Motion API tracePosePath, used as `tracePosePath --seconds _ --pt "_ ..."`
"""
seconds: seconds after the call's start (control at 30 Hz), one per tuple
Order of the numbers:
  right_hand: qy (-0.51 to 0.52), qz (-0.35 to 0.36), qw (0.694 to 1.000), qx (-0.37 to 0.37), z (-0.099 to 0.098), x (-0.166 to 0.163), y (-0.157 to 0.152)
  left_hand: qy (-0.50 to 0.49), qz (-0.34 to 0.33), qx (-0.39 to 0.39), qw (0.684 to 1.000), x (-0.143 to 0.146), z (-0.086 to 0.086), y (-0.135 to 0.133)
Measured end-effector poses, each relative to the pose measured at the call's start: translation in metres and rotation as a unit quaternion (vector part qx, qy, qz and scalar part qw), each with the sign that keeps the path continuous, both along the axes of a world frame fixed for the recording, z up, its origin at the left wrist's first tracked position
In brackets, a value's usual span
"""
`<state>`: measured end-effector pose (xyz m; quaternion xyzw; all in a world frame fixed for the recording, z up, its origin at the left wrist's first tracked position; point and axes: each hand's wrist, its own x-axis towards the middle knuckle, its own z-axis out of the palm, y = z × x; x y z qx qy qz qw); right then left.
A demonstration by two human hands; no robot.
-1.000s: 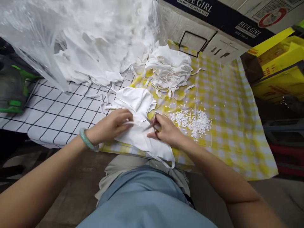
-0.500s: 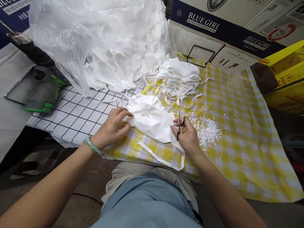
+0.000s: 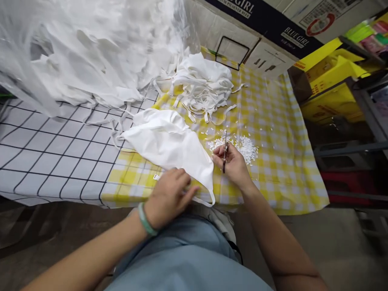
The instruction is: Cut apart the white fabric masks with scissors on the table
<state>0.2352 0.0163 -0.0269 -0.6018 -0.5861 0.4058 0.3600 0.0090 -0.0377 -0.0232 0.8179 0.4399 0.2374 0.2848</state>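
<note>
A white garment (image 3: 172, 141) with thin straps lies spread on the yellow checked cloth, its pointed end toward me. My left hand (image 3: 172, 196), a pale green bangle (image 3: 146, 220) at its wrist, is over the near strap (image 3: 209, 203). Its fingers are bent and the thumb stands apart, with nothing seen between them. In my right hand (image 3: 235, 163) is a small pair of scissors (image 3: 224, 155), blades pointing away from me. That hand is just right of the garment's edge. Part of the strap is hidden under my left hand.
Small white clippings (image 3: 247, 149) are heaped beyond my right hand. Further back sits a pile of similar strapped white garments (image 3: 209, 81), beside a big clear plastic bag (image 3: 100, 48) of white fabric. Cartons (image 3: 273, 24) and a black wire stand (image 3: 232, 52) line the back.
My left hand has moved from the garment's left side to its near strap. The garment has been spread flatter and turned; my right hand has come off its edge, still holding the scissors. The view has shifted right.
</note>
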Motion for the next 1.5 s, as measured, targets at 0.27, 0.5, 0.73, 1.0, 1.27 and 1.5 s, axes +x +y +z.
tracePosePath --seconds 0.27,0.5,0.73,1.0,1.27,1.5 --pt "0.062 0.034 0.997 -0.008 0.006 0.006 -0.017 -0.044 -0.093 -0.125 0.987 0.055 -0.005 -0.023" --pt "0.164 0.205 0.964 -0.034 0.006 -0.032 -0.025 -0.490 0.146 -0.513 0.690 -0.011 0.034 0.012" --pt "0.281 0.148 0.938 -0.136 0.014 -0.055 -0.001 -0.543 0.228 -0.484 0.647 -0.032 0.035 0.016" --pt "0.269 0.149 0.941 -0.137 0.018 -0.036 -0.005 -0.436 0.094 -0.472 0.761 -0.036 0.037 -0.002" --pt "0.056 0.071 0.994 -0.057 0.012 0.028 -0.021 -0.030 0.150 -0.030 0.988 -0.094 0.025 0.014" --pt "-0.047 0.129 0.986 0.095 0.013 -0.077 -0.035 0.109 0.124 0.038 0.986 -0.102 -0.004 0.039"
